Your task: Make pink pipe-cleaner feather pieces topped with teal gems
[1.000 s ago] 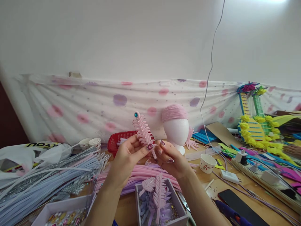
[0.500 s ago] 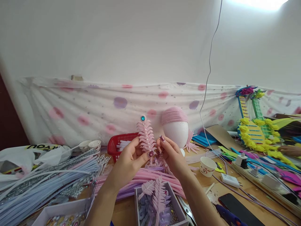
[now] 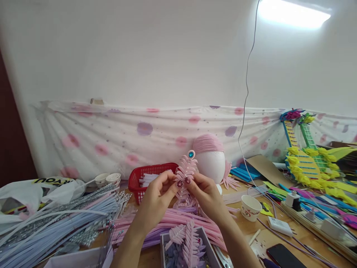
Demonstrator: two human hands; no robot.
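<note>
A pink feather-shaped piece [image 3: 186, 167] with a blue gem at its top and small pearls down its middle stands upright between my hands. My left hand [image 3: 159, 193] pinches its left side with thumb and fingers. From the right, my right hand [image 3: 204, 191] pinches it too, the two thumbs nearly meeting at its middle. Below my hands, a grey box [image 3: 163, 253] holds more pink feathery pieces [image 3: 190, 243] and purple ones. Behind stands a white foam head [image 3: 210, 165] wrapped in pink yarn at the top.
Pink stems [image 3: 206, 223] and silvery-blue stems [image 3: 69, 227] lie across the table. Around are a red basket [image 3: 135, 180], a paper cup [image 3: 250, 208], scissors [image 3: 222, 257], a black phone [image 3: 284, 256], a power strip [image 3: 320, 232], cables, and yellow-flowered instrument shapes [image 3: 304, 162].
The feather piece has moved right and tilted rightward. My right hand has come in to pinch it, where before it was just beside it. The camera view has tipped up slightly.
</note>
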